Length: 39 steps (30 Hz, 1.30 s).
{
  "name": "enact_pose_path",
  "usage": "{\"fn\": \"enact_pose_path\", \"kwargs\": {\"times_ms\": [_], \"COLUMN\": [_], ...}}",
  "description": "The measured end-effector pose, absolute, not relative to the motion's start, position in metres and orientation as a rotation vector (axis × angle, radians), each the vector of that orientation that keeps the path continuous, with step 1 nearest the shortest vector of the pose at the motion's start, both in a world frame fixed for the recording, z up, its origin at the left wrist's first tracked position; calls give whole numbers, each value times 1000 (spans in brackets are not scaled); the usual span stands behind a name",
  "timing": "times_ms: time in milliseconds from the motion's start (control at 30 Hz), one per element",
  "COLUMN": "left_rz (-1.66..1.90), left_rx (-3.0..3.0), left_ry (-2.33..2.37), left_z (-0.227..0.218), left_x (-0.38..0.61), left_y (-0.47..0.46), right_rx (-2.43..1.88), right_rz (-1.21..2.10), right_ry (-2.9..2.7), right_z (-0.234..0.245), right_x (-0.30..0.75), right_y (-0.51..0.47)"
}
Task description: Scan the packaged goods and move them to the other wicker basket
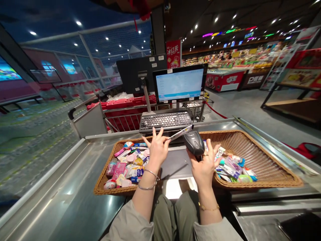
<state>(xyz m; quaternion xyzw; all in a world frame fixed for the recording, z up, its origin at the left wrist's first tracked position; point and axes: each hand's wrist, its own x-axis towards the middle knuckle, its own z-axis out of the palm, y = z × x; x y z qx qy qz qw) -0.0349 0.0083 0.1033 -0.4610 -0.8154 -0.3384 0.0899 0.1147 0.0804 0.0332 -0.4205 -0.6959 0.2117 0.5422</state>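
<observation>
Item 1: slim packet point(179, 133), narrow and stiff-looking, printing too small to read. Located between the two hands, above the worktop point(67, 197), on the near side of the keyboard point(164, 121). Long axis slants from near left to far right, the right end raised. Near-left end in the left hand; far-right end just beside the head of the barcode scanner, contact not determinable.

Item 2: barcode scanner point(195, 143), black, immediately right of the packet, in the right hand; its handle is hidden.

Left hand point(157, 150): nearer to the packet, pinching its end between thumb and finger; remaining fingers fanned upward, back of hand in view, forearm reaching far and slightly right.

Right hand point(204, 165): grasping the scanner, thumb on its left, other fingers raised on its right; forearm reaching far and slightly left.

Flanking: left wicker basket point(115, 192) and right wicker basket point(273, 167), both holding small packaged goods.
</observation>
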Motion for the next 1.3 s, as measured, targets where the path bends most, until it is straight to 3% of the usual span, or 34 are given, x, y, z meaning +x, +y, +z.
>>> {"fn": "enact_pose_path", "kwargs": {"times_ms": [867,1300], "left_rz": [-950,-866], "left_rx": [-1755,-1497], "left_ry": [-2328,-2398], "left_z": [82,73], "left_x": [55,1], "left_y": [125,42], "right_rx": [-1370,-1247], "right_rz": [238,358], "right_ry": [-1218,-1489], "right_z": [32,35], "right_x": [176,143], "right_y": [131,116]}}
